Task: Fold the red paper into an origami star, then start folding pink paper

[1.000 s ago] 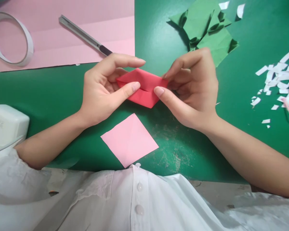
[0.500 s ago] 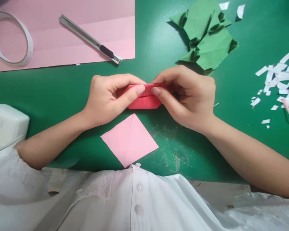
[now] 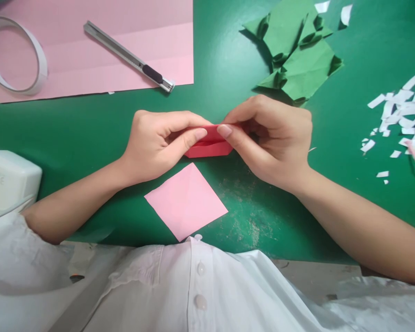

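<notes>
A folded red paper [image 3: 210, 149] is held between both hands over the green table. My left hand [image 3: 161, 145] pinches its upper left edge, thumb in front and fingers behind. At the upper right edge, my right hand [image 3: 271, 138] grips it the same way. The paper's upper flap stands apart from the lower strip, leaving a narrow gap. Parts of both its ends are hidden by my fingers. Just below the hands lies a square of pink paper [image 3: 186, 203], turned like a diamond.
A utility knife [image 3: 127, 57] and a roll of tape [image 3: 41, 67] rest on a large pink sheet [image 3: 152, 44] at upper left. Folded green paper pieces [image 3: 306, 69] lie beyond my right hand. White paper scraps [image 3: 404, 110] are scattered at right; a white box-like object [image 3: 14, 177] stands at left.
The red paper's upper flap has tilted up and the gap above the lower strip has widened. Both hands have shifted only slightly, still gripping it.
</notes>
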Demonstrator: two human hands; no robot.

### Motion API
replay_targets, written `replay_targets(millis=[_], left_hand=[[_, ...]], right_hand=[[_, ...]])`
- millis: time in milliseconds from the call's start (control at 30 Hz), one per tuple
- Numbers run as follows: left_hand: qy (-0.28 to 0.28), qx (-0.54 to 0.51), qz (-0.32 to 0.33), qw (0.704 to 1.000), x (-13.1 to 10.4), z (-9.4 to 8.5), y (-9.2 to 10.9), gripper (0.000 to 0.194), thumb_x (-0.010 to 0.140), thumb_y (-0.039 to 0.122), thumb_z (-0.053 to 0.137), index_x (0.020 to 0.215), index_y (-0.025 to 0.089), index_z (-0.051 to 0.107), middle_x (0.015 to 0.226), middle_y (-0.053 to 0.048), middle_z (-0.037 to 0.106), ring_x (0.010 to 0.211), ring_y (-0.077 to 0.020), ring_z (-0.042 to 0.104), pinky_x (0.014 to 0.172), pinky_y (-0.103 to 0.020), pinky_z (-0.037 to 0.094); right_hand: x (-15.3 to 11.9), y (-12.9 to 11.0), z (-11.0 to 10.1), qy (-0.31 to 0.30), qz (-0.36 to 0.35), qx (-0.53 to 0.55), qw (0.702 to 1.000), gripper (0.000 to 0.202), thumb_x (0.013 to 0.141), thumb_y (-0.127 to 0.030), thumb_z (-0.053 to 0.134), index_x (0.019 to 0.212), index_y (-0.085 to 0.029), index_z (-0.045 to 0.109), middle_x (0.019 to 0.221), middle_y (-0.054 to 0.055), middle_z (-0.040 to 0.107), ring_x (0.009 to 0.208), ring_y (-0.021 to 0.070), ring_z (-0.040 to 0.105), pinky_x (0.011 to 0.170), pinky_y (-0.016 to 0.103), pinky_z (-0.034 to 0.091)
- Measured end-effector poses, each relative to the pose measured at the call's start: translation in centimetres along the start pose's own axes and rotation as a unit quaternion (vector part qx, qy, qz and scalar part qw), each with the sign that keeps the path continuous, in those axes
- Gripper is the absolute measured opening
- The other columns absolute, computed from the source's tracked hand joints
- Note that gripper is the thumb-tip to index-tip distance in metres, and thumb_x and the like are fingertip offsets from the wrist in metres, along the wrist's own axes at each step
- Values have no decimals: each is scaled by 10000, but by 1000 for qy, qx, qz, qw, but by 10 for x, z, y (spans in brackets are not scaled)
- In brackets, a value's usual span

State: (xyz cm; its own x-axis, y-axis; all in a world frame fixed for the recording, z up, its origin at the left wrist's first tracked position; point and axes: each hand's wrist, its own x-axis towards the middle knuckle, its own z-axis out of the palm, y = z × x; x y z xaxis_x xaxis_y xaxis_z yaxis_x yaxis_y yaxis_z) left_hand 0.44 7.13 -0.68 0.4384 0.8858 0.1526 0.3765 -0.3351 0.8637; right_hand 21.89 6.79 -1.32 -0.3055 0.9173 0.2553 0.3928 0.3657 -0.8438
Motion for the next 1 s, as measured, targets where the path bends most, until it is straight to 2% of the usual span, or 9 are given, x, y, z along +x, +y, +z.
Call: replay_targets(millis=[200, 300, 400, 567, 667, 767, 900, 1000], left_hand=[[13, 18, 12, 1000, 1, 3, -1, 267, 990, 398, 622, 826, 255, 777, 731, 37, 768, 567, -83, 638, 510, -233, 485], [20, 23, 13, 999, 0, 4, 1, 255, 988, 383, 626, 828, 250, 773, 725, 47, 760, 561, -73, 634, 504, -217, 483], [22, 43, -4, 999, -1, 2, 5, 271, 998, 391, 609, 838, 235, 763, 762, 48, 768, 610, -75, 663, 541, -208, 516], [-9, 49, -20, 999, 0, -1, 10, 300, 1022, 446, 558, 910, 238, 742, 808, 44, 769, 645, -75, 670, 565, -212, 535], [-34, 42, -21, 998, -1, -1, 9, 315, 1017, 499, 546, 944, 243, 714, 791, 33, 750, 639, -84, 663, 530, -222, 519], [-48, 43, -19, 998, -2, -1, 5, 271, 961, 515, 634, 991, 253, 696, 773, 37, 729, 619, -88, 654, 500, -225, 502], [-45, 15, -23, 999, -3, 1, 2, 222, 937, 443, 694, 1011, 233, 691, 799, 43, 733, 647, -104, 705, 538, -227, 552], [-52, -46, -56, 996, -3, 1, 4, 179, 967, 398, 671, 1029, 230, 680, 823, 46, 752, 696, -123, 755, 581, -230, 616]], right_hand=[[2, 1, 1, -49, -4, -13, 999, 315, 982, -498, 593, 774, -262, 620, 693, 13, 652, 643, 168, 585, 628, 351, 520], [0, 0, 0, -29, -9, 1, 1000, 299, 977, -488, 625, 797, -250, 612, 694, -11, 628, 583, 129, 532, 575, 316, 477], [-1, -1, -1, -20, 15, 17, 1000, 365, 969, -559, 629, 805, -233, 622, 702, -29, 612, 562, 94, 508, 549, 274, 447], [-1, -4, -2, -5, 37, 18, 999, 453, 947, -655, 591, 799, -229, 636, 699, -17, 617, 572, 102, 512, 549, 283, 452], [-1, -5, -1, 12, 39, 33, 999, 432, 933, -633, 631, 771, -233, 611, 705, -13, 629, 549, 105, 479, 519, 308, 417], [-1, -5, 0, 33, 44, 42, 998, 428, 913, -604, 678, 728, -231, 576, 697, -11, 621, 550, 102, 456, 500, 316, 369], [1, 1, 2, 80, 20, 63, 995, 449, 855, -537, 778, 668, -220, 520, 627, -34, 549, 533, 83, 416, 459, 293, 317], [2, 5, 3, 105, -13, 70, 992, 425, 827, -456, 836, 668, -198, 537, 603, -62, 545, 509, 46, 409, 423, 238, 304]])
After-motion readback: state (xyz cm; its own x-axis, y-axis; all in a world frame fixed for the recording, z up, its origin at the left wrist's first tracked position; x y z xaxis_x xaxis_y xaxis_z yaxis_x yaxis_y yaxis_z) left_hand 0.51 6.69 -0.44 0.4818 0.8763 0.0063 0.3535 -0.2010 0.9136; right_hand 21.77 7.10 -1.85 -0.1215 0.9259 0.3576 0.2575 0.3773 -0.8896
